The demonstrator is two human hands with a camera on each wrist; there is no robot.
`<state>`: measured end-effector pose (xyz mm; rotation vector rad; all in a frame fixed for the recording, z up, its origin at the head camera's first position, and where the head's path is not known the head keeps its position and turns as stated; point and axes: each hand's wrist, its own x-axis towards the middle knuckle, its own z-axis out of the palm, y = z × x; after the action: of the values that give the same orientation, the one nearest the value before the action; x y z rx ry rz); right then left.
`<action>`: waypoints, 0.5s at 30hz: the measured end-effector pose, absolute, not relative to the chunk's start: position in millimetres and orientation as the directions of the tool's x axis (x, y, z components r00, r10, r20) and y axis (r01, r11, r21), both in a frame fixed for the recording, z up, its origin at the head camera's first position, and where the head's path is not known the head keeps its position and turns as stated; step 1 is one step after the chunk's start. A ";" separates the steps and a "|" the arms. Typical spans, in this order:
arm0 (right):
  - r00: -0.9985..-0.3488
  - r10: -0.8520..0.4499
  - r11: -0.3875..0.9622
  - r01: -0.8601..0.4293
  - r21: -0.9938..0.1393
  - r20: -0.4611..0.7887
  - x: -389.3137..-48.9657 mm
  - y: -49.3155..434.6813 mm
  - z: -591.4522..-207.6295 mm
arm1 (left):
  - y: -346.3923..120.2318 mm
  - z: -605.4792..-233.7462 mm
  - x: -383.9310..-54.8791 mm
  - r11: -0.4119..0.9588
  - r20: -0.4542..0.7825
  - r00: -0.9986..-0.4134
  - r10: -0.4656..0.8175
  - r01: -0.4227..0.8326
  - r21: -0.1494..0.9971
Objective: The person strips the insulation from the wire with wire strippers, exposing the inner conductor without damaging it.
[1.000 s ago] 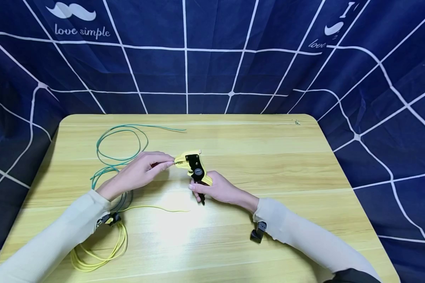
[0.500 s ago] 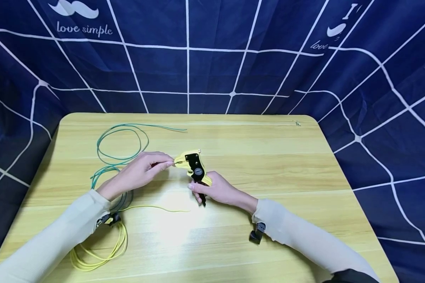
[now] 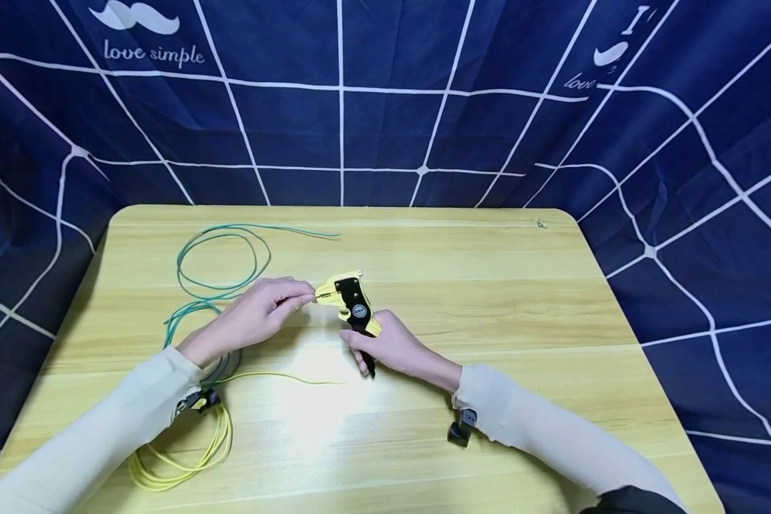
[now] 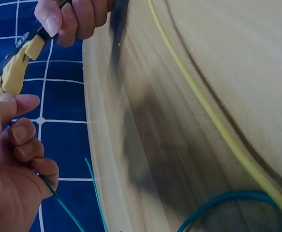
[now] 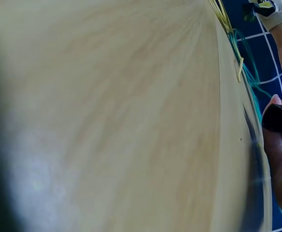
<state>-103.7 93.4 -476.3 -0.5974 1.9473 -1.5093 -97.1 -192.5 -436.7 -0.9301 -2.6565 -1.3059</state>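
My right hand [image 3: 401,346] grips the handles of a yellow and black wire stripper [image 3: 358,300], whose nose points left. In the right wrist view a black handle end [image 5: 278,118] sticks out of that hand. My left hand [image 3: 253,312] pinches a green wire [image 4: 59,200] between thumb and forefinger, right at the stripper's nose; the other fingers curl round the wire too, as the left wrist view shows. Fingertips hide the wire's end, so how deep it sits in the tool cannot be seen.
Loops of green wire [image 3: 180,260] lie on the wooden table [image 3: 475,285] behind and under the left forearm. A yellow wire coil [image 3: 221,442] rests near that sleeve, one end [image 3: 295,378] stretching right. Small scraps [image 3: 541,224] lie at the back right corner. Dark blue cloth surrounds the table.
My right hand has shifted slightly left along the stripper, and its handles look a little closer together. The left hand and the wire stay almost still.
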 end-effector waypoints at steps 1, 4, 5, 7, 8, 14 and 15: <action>-0.723 -0.665 0.254 0.019 -0.967 -0.189 -103.5 92.9 -476.0 | -192.0 -436.9 -96.7 0.467 0.286 -0.818 0.499 0.532 0.706; -0.731 -0.651 0.248 0.052 -0.967 -0.206 -102.9 91.3 -475.3 | -190.8 -437.8 -95.9 0.473 0.284 -0.819 0.498 0.531 0.703; -0.734 -0.647 0.245 0.060 -0.968 -0.209 -102.5 90.9 -475.0 | -190.5 -437.9 -95.6 0.474 0.284 -0.820 0.496 0.530 0.703; -0.739 -0.640 0.234 0.072 -0.969 -0.210 -101.8 90.0 -474.7 | -190.1 -438.2 -95.3 0.475 0.283 -0.824 0.491 0.526 0.705; -0.741 -0.638 0.228 0.077 -0.971 -0.209 -101.4 89.6 -474.7 | -189.9 -437.8 -95.2 0.475 0.281 -0.826 0.488 0.521 0.709; -0.755 -0.623 0.186 0.112 -0.976 -0.206 -98.5 87.7 -474.9 | -189.2 -436.8 -95.2 0.481 0.266 -0.836 0.480 0.504 0.718; -0.756 -0.622 0.183 0.115 -0.976 -0.205 -98.1 87.4 -474.9 | -189.2 -436.9 -95.2 0.482 0.266 -0.836 0.480 0.504 0.717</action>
<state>-98.1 87.4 -474.9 -0.4757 1.8792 -1.6288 -95.2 -189.2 -436.9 -0.8894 -2.6789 -1.3111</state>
